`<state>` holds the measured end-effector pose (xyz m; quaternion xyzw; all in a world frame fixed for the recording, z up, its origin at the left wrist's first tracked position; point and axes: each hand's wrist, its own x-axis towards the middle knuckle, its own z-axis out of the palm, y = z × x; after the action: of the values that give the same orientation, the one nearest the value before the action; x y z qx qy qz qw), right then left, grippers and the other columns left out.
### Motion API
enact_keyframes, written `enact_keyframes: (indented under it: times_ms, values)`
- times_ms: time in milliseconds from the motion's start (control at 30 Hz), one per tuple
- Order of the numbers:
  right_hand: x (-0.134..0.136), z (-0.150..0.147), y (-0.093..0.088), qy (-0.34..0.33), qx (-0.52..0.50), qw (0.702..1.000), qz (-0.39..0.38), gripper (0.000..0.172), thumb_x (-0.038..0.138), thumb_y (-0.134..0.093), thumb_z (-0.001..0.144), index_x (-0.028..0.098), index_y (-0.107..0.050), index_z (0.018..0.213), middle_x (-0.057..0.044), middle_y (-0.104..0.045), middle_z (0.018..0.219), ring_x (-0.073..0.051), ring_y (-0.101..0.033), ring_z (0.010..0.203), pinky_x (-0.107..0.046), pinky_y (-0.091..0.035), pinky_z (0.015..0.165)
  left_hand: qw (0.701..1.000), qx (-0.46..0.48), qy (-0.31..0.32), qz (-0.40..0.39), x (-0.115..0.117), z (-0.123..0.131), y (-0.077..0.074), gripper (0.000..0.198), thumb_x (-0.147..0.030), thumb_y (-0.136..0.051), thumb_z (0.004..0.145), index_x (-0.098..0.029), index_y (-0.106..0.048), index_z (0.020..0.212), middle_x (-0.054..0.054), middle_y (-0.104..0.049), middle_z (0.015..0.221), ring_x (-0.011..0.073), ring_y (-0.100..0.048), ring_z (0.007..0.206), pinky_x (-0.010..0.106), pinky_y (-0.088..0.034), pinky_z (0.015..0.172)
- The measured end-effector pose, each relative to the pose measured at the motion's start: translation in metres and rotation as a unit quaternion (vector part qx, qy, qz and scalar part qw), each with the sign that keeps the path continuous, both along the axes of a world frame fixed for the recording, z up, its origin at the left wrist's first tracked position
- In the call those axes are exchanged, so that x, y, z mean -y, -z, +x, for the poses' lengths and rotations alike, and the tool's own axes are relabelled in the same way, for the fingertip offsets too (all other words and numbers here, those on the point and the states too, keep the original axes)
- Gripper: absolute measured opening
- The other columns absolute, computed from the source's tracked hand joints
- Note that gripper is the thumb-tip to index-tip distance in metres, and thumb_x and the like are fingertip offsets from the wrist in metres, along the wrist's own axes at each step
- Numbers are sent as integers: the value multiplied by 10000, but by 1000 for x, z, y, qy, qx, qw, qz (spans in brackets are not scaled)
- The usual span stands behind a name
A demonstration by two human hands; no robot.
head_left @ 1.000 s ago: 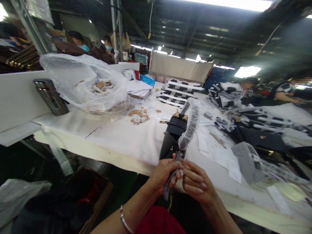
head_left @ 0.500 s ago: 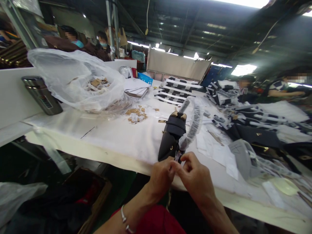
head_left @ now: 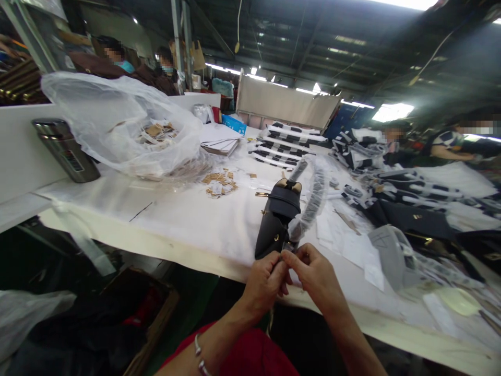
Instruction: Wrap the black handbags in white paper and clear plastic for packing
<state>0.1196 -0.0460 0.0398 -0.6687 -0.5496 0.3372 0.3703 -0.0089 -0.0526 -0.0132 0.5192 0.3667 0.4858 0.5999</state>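
Note:
A dark leather handbag (head_left: 276, 219) lies on the white-covered table (head_left: 164, 219) near its front edge, with tan trim at its far end. My left hand (head_left: 266, 283) and my right hand (head_left: 315, 272) meet just in front of the handbag. Their fingers pinch a small clear plastic piece (head_left: 287, 253), mostly hidden by my fingertips, at the bag's near end. A plastic-wrapped strap (head_left: 315, 201) arcs beside the handbag, close to my hands.
A large clear plastic bag (head_left: 117, 122) of tan labels and a steel flask (head_left: 66, 150) stand on the left. Loose labels (head_left: 218, 184) and papers (head_left: 354, 250) lie about. Striped wrapped goods (head_left: 287, 143) are piled ahead. Co-workers (head_left: 395, 138) sit beyond.
My hands have drawn closer over the bag's near end. The clear plastic strip that hung below my fingers a second ago is now tucked out of sight within them.

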Motion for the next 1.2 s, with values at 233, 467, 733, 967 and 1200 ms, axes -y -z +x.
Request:
enact_keyframes:
  times_ms: [233, 467, 733, 967, 1200]
  values:
    - [-2, 3, 15, -29, -248, 967, -46, 466, 569, -807, 629, 168, -568, 624, 67, -446, 401, -47, -307, 340, -208, -192, 373, 996, 52, 51, -49, -3, -3, 0, 388, -530, -524, 909, -172, -517, 760, -16, -589, 615, 81, -505, 433, 182, -396, 426]
    - [-2, 2, 19, -21, -302, 952, -37, 439, 522, -849, 601, 151, -619, 645, 77, -426, 443, -29, -273, 373, -202, -171, 383, 982, 90, 105, -126, 13, -4, 23, 437, -589, -573, 843, -162, -542, 928, -31, -581, 598, 80, -493, 392, 170, -368, 378]
    - [-8, 6, 28, -38, -339, 939, -35, 408, 475, -857, 616, 153, -610, 662, 88, -402, 453, -22, -252, 385, -192, -152, 387, 978, 79, 135, -140, 37, -2, 75, 587, -722, -564, 775, -145, -546, 880, -7, -580, 602, 82, -479, 390, 190, -351, 401]
    - [-10, 7, 29, -38, -368, 929, -27, 417, 482, -855, 615, 147, -630, 722, 85, -439, 477, -17, -256, 372, -197, -151, 394, 967, -88, 198, -136, 55, -15, 97, 371, -535, -528, 828, -174, -583, 762, -9, -586, 574, 115, -520, 453, 208, -383, 461]
    - [2, 28, 39, 5, -264, 964, -18, 444, 552, -773, 683, 140, -684, 820, 51, -518, 517, -50, -349, 384, -210, -225, 398, 985, -164, -7, -59, 0, -79, 67, 353, -510, -495, 840, -173, -592, 794, 7, -618, 644, 144, -552, 526, 246, -400, 524]
